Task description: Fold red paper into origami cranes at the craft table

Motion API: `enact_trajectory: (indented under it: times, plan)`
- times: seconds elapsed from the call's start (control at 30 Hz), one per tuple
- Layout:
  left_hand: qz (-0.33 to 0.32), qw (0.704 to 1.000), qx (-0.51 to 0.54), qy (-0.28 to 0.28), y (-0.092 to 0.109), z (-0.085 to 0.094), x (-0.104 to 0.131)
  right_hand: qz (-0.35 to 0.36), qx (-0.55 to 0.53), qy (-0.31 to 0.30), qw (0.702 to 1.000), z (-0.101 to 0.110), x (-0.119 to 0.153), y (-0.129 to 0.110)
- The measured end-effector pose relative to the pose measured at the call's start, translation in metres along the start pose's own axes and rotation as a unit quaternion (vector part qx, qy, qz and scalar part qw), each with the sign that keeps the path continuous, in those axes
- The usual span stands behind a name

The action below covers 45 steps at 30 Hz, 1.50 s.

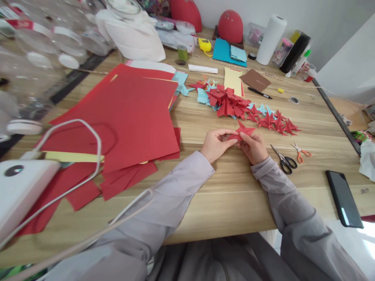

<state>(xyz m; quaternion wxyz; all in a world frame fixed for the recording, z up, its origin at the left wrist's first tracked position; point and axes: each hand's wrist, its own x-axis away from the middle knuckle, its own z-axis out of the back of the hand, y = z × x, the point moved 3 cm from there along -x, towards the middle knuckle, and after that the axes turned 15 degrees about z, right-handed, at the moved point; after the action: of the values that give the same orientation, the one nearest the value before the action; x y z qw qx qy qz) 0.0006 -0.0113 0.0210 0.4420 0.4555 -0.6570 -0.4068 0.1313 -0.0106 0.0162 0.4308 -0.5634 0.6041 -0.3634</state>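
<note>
Red papercraft (242, 129) betw. hands (216, 143) (256, 149), edges unclear

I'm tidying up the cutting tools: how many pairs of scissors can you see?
2: the black-handled scissors beside the right hand, and the orange-handled scissors just right of those. Others may be hidden.

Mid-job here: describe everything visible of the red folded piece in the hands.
The red folded piece looks like plain matte paper, creased into sharp points: one juts up and away, another to the right. Its left end is pinched by the left hand; the right hand grips its lower middle, thumb on top. The hands hide part of it. It sits on the person's side of the pile of folded shapes; whether it touches the table is unclear.
</note>
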Motion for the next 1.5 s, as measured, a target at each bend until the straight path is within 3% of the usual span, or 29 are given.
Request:
enact_trajectory:
  times: [0.3, 0.6, 0.87, 1.13, 1.5]
  plan:
    - [-0.047, 0.998, -0.049, 0.015, 0.0, 0.0018, -0.0019, -0.018, -0.03, 0.018, 0.999, 0.0013, -0.0019, -0.0032]
    - [-0.126, 0.986, -0.105, 0.012, -0.0022, 0.0024, -0.0039, -0.033, -0.026, -0.011, 0.999, 0.0011, -0.0023, -0.0063]
    - [-0.111, 0.988, -0.106, 0.014, -0.0004, 0.0018, -0.0024, -0.043, -0.028, -0.015, 0.999, 0.0054, -0.0034, -0.0056]
    - [-0.004, 0.999, -0.035, -0.033, -0.0011, 0.0008, -0.0011, -0.044, 0.006, -0.071, 0.997, 0.0061, -0.0023, -0.0083]
    - [0.04, 0.995, -0.082, -0.052, 0.0056, 0.0085, -0.0002, -0.017, 0.033, -0.115, 0.993, 0.0085, -0.0025, -0.0041]
